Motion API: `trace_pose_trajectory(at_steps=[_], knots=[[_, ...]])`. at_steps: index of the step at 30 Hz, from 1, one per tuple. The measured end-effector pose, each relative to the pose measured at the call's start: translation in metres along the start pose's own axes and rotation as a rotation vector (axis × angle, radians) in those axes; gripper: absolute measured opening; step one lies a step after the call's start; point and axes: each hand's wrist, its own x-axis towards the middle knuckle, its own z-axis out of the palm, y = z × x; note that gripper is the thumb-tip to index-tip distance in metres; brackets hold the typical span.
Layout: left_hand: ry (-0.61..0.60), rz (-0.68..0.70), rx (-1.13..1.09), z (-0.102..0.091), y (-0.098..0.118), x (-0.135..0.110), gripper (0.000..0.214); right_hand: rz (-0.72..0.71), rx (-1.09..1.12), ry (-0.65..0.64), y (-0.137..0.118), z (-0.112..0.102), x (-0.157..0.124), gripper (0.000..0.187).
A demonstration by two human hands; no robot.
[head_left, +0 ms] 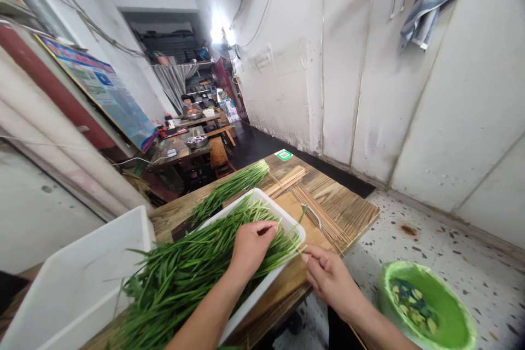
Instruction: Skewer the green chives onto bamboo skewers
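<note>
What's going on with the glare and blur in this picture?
Head view: the lamp at the back is blown out to white glare; head view: panel seams on the white wall lean, likely wide-lens distortion; head view: the striped towel looks soft, while the left hand and right hand look clearer.

Wooden table (363, 212): bore one board (292, 205), one tray (298, 229), loose skewers (324, 221), greens (232, 188), one QR card (284, 155), one bin (82, 279).
</note>
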Motion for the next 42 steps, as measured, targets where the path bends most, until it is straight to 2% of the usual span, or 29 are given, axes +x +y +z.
trace_pose_trajectory(at_steps=[19, 39, 42], knots=[[0.001, 0.038, 0.024, -0.0009, 0.001, -0.0004, 0.022, 0.016, -0.017, 0.018, -0.0022, 0.0014, 0.0009, 0.031], [0.025, 0.214, 0.244, -0.0028, 0.0031, -0.004, 0.02, 0.055, -0.006, 0.029, -0.008, 0.0052, -0.0001, 0.031], [-0.003, 0.226, 0.242, -0.0016, 0.0078, -0.0076, 0.02, 0.037, -0.002, 0.019, -0.0063, 0.0045, 0.0022, 0.032]])
